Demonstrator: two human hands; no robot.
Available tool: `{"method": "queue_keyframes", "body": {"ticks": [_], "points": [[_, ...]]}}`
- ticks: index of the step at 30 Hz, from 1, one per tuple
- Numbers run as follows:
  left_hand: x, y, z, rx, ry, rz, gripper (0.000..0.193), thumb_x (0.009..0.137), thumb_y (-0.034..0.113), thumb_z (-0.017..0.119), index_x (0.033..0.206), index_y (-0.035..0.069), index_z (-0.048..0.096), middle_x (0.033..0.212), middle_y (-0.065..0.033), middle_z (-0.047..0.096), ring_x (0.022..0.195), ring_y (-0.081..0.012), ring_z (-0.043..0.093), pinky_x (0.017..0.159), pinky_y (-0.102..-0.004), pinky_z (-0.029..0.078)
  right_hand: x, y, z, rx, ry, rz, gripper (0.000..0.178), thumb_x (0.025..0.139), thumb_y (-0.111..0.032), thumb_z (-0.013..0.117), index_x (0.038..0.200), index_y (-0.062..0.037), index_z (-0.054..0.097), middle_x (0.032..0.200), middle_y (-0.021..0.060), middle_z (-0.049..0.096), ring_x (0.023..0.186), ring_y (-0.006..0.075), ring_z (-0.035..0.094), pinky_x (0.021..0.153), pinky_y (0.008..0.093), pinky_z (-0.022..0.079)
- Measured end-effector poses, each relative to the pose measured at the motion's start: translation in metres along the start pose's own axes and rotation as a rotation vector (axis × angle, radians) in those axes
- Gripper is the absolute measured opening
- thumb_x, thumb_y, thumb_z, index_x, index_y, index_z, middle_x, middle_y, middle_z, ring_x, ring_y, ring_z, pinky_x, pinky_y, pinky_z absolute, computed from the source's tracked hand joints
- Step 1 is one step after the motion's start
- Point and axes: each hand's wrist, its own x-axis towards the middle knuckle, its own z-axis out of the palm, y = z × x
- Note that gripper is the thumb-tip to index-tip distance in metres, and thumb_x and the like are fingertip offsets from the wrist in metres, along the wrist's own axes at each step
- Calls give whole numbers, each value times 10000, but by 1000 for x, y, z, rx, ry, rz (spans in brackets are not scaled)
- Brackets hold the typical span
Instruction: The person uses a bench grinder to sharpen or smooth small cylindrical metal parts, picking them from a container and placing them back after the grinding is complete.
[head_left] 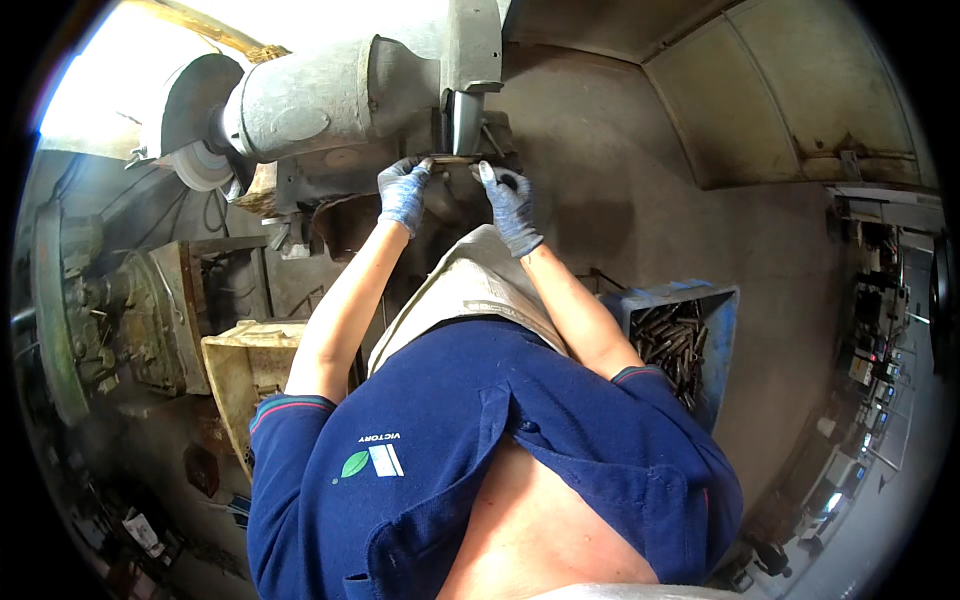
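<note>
A thin, dark metal piece point(456, 159) spans the gap between my two gloved hands, level and close below the belt point(467, 122) of a grey grinding machine point(310, 100). Its exact kind is too small to tell. My left hand point(403, 193), in a blue-grey glove, pinches the left end between thumb and fingers. At the other end, my right hand point(511, 207) grips it in the same kind of glove, thumb pointing up. Whether the piece touches the belt cannot be made out.
A round grinding wheel point(203, 166) sits under a guard at the machine's left end. Left of my body stands a yellowish crate point(222, 368). On my right, a blue crate point(722, 345) holds many dark metal pieces point(672, 340). A metal cabinet point(775, 95) is far right.
</note>
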Motion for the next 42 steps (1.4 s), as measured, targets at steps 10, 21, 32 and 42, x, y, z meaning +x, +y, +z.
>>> {"method": "queue_keyframes", "body": {"ticks": [10, 21, 32, 42], "points": [[-18, 11, -24, 164, 18, 209, 124, 830, 43, 646, 945, -3, 663, 820, -19, 652, 733, -77, 571, 673, -214, 457, -16, -20, 16, -222, 55, -481, 182, 786, -131, 693, 893, 16, 683, 909, 127, 678, 901, 212, 644, 829, 302, 494], [-91, 36, 28, 281, -355, 403, 189, 811, 8, 658, 995, -35, 657, 879, -41, 675, 756, -54, 564, 701, -204, 464, -102, -122, -57, -678, 20, -951, 529, 730, -294, 746, 1138, 8, 595, 1147, 222, 581, 1071, 343, 579, 892, 391, 485], [-74, -3, 17, 470, -700, 226, 144, 864, 146, 643, 792, 22, 658, 676, 80, 519, 587, -18, 378, 531, -186, 303, -226, -116, -171, -805, 601, -408, 371, 720, -99, 732, 1062, -11, 617, 1176, 140, 562, 1006, 213, 585, 887, 318, 469], [-89, -5, -52, 732, -336, -11, 274, 851, 222, 625, 937, -34, 668, 772, -39, 654, 696, -102, 556, 660, -253, 444, -275, -99, -258, -702, 1027, 232, 335, 816, -197, 676, 1063, 23, 625, 980, 142, 662, 792, 178, 628, 703, 292, 501]]}}
